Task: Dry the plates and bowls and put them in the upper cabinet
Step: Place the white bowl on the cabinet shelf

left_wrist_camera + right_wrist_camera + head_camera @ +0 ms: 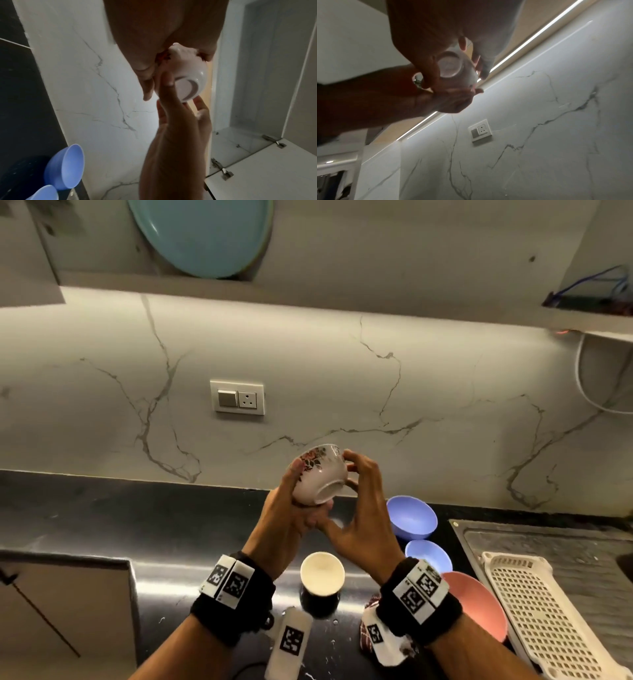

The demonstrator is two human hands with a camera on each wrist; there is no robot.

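Observation:
A white bowl with a red flower pattern [318, 474] is held tilted above the black counter, its foot ring turned toward me and to the right. My left hand [308, 491] grips it from the left, thumb on the rim and fingers under the wall. My right hand [346, 484] holds it around the foot, fingertips curled on the far side. In the left wrist view the bowl [187, 75] sits between both hands. The right wrist view shows the bowl's foot ring [449, 66] framed by the fingers [462, 44]. A teal plate [202, 234] stands in the upper cabinet.
On the counter [102, 518] stand two blue bowls [411, 515] [428, 556], a pink bowl [476, 604] and a cream cup [322, 573]. A checked cloth [368, 635] lies under my right wrist. A white drying rack [534, 604] sits on the sink's drainboard at the right. The cabinet door [257, 169] is open.

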